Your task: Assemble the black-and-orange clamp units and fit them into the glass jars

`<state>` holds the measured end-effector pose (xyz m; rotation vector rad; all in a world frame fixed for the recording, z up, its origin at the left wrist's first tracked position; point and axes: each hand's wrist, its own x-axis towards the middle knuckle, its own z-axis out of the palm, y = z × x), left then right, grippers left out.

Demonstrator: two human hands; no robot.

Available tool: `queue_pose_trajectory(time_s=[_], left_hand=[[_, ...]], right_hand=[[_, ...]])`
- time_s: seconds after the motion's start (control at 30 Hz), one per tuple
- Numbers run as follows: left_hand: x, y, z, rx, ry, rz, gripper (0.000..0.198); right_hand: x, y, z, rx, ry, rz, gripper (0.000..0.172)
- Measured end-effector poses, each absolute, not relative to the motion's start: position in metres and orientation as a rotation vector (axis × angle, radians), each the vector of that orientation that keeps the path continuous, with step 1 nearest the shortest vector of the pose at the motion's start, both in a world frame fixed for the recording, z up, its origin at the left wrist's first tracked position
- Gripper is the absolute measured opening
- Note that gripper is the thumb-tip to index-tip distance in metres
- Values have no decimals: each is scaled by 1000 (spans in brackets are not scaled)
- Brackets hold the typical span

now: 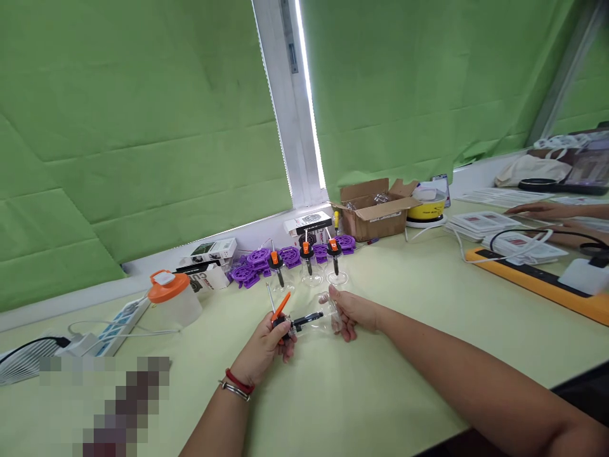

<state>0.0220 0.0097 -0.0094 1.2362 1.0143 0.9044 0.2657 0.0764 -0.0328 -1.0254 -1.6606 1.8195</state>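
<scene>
My left hand (266, 346) is closed around the black cap and orange lever (280, 306) of a small pump part, with a thin rod sticking up beside it. My right hand (349, 311) grips a clear plastic cup (323, 317) that lies on its side, joined to that cap. Both hands hover just above the pale green table (380, 381). Behind them three assembled clear cups with black and orange tops (307, 270) stand upright in a row.
Purple plastic parts (259, 263) and small white boxes (214, 252) line the wall. A clear jar with an orange lid (171, 297) and a power strip (118, 324) lie left. A cardboard box (373, 206), a yellow bowl (425, 208), an orange strip (537, 279) and another person's hand (537, 209) are right.
</scene>
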Motion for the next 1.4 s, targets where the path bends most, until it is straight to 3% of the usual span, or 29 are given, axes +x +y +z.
queue_pose_trajectory(time_s=[0.13, 0.27, 0.57, 0.77, 1.0, 1.3, 1.4], left_hand=[[20, 11, -9, 1158, 1058, 934, 38], [19, 13, -9, 1164, 1036, 970, 39], [16, 12, -12, 1247, 976, 922, 33], [17, 12, -12, 1286, 971, 912, 33], [16, 14, -15, 1332, 946, 902, 29], [16, 14, -17, 1323, 950, 895, 28], [14, 16, -18, 1292, 988, 936, 29]], right_hand=[[271, 72, -22, -884, -1731, 1679, 74], [276, 71, -21, -756, -1796, 1592, 91], [276, 76, -23, -785, -1737, 1697, 76], [272, 75, -23, -854, -1763, 1750, 52], [269, 75, -23, -966, -1747, 1770, 57], [268, 79, -28, -1105, -1787, 1774, 75], [271, 78, -26, -959, -1723, 1663, 67]])
